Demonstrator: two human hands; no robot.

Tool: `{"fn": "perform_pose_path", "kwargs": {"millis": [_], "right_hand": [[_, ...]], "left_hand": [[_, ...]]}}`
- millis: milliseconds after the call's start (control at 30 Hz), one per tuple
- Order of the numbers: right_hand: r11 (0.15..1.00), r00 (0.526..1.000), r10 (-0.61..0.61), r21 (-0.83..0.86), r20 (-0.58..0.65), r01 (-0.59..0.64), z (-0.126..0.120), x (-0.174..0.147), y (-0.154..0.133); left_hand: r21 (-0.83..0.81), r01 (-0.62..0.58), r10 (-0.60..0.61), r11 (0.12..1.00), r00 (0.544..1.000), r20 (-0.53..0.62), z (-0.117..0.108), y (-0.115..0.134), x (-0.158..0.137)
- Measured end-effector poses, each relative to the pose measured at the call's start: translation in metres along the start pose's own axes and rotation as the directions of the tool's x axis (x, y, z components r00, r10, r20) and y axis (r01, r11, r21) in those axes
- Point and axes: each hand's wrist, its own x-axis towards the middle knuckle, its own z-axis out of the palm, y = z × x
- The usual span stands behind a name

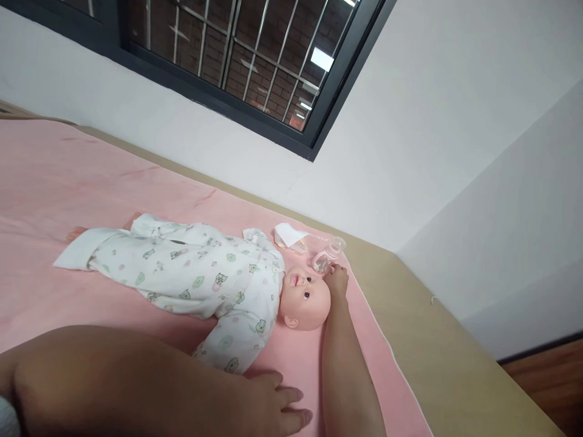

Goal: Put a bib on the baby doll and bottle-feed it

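Note:
A baby doll (214,279) lies on its back on the pink mat. It wears a white suit printed with small green and brown animals, and its bare head points right. Just past the head, my right hand (337,280) has its fingers curled at the lower end of a clear baby bottle (323,258). The bottle leans away from me and has a clear domed top; the exact grip is partly hidden. My left hand (280,403) rests low in the view near the doll's sleeve, its fingers apart and holding nothing.
Beside the bottle sits a white tissue pack (289,237). The pink mat (40,182) covers much of a wooden surface (410,328), whose bare edge shows at right. Behind it stands a white wall (364,182) with a dark-framed barred window (255,118).

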Motion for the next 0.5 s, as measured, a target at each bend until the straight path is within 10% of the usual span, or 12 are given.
{"fn": "perform_pose_path", "kwargs": {"millis": [200, 367, 500], "right_hand": [[0.994, 1.0, -0.006, 0.113, -0.008, 0.007, 0.005, 0.004, 0.005], [0.96, 0.99, 0.039, 0.279, -0.136, 0.0, 0.001, 0.005, 0.004], [0.869, 0.939, 0.068, 0.482, -0.338, 0.111, -0.013, 0.009, -0.008]], "left_hand": [[-0.493, 0.298, -0.296, 0.817, 0.951, 0.084, -0.002, 0.001, 0.002], [-0.655, 0.586, -0.626, 0.477, 0.75, 0.215, -0.002, 0.001, 0.011], [-0.633, 0.542, -0.59, 0.553, 0.791, 0.161, -0.003, 0.006, 0.014]]}}
